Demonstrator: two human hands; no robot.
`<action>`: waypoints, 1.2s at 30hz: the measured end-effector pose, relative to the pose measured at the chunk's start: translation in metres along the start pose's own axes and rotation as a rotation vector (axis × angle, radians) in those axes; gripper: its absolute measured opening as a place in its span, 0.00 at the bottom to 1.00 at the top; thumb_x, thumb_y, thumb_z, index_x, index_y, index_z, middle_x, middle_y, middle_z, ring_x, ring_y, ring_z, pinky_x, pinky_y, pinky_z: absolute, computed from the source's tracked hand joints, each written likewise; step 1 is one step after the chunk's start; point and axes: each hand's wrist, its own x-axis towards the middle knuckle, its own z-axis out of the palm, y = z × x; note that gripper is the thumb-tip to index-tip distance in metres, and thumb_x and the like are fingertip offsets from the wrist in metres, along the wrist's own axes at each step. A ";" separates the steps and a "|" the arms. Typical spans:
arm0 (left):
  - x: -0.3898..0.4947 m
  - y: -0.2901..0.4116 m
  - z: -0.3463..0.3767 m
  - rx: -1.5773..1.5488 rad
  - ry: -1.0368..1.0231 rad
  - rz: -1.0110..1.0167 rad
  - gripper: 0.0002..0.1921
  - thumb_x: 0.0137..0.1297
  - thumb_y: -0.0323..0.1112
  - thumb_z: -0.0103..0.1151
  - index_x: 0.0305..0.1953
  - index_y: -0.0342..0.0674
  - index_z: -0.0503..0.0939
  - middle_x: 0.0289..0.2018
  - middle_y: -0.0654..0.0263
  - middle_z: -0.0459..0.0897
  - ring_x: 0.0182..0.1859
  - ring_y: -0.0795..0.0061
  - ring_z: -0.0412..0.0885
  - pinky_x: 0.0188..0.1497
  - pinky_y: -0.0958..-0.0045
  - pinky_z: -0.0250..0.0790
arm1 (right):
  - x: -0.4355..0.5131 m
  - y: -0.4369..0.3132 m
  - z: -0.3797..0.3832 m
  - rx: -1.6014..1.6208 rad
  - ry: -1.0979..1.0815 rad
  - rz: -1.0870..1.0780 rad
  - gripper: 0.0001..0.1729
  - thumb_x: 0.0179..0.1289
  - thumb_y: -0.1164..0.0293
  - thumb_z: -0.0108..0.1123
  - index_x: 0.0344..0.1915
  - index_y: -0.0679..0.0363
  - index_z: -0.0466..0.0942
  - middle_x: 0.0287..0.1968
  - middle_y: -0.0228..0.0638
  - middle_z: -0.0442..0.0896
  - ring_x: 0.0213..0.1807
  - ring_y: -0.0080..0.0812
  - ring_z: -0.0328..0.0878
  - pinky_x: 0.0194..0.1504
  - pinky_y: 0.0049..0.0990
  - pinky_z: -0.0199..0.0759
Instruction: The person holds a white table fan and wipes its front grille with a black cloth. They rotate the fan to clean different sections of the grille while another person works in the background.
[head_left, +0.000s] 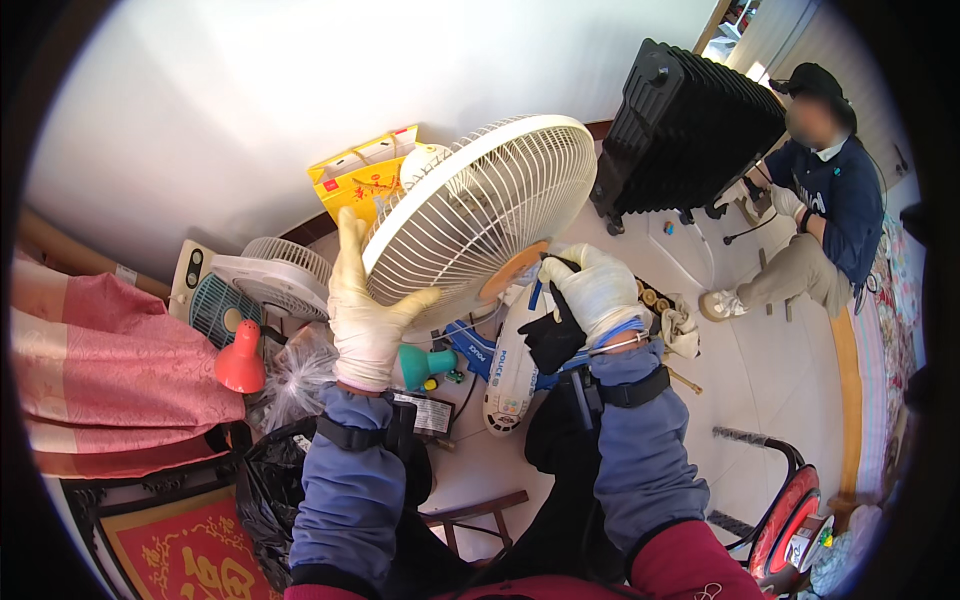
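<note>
A white electric fan with a wire grille (480, 217) and an orange centre disc stands tilted before me. My left hand (367, 300), in a white glove, has its fingers spread against the grille's left rim. In my gloved right hand (592, 292), near the orange disc, is a black cloth (555, 330) along with a small blue item, whose kind I cannot tell. Beneath the fan lie a white toy police vehicle (510, 382) and a teal lamp shade (424, 366).
A black oil-filled radiator (690, 131) stands at the back right beside a seated person (832, 180) in gloves. Two smaller fans (274, 274), a red lamp shade (240, 360), and a black plastic bag (274, 480) are at left. A yellow paper bag (352, 176) is behind the fan.
</note>
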 end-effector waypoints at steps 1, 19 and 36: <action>0.001 0.001 0.000 -0.036 0.025 0.000 0.69 0.38 0.30 0.90 0.84 0.38 0.55 0.68 0.45 0.78 0.68 0.49 0.80 0.71 0.55 0.73 | 0.002 0.003 -0.001 0.016 -0.025 0.077 0.23 0.70 0.47 0.66 0.49 0.53 0.91 0.42 0.43 0.92 0.47 0.49 0.89 0.52 0.44 0.80; -0.005 0.059 0.000 0.290 0.052 0.292 0.56 0.44 0.22 0.83 0.79 0.33 0.65 0.69 0.41 0.77 0.67 0.43 0.80 0.70 0.54 0.73 | -0.009 -0.009 -0.005 1.232 -0.635 0.047 0.17 0.84 0.67 0.55 0.53 0.69 0.85 0.41 0.43 0.91 0.33 0.35 0.89 0.40 0.30 0.86; -0.045 0.064 0.019 0.044 -0.338 -0.060 0.29 0.60 0.44 0.80 0.61 0.40 0.86 0.49 0.55 0.89 0.53 0.55 0.86 0.59 0.60 0.77 | -0.037 -0.049 -0.021 1.274 -0.491 -0.122 0.30 0.88 0.55 0.45 0.67 0.72 0.78 0.54 0.52 0.90 0.54 0.39 0.89 0.61 0.34 0.84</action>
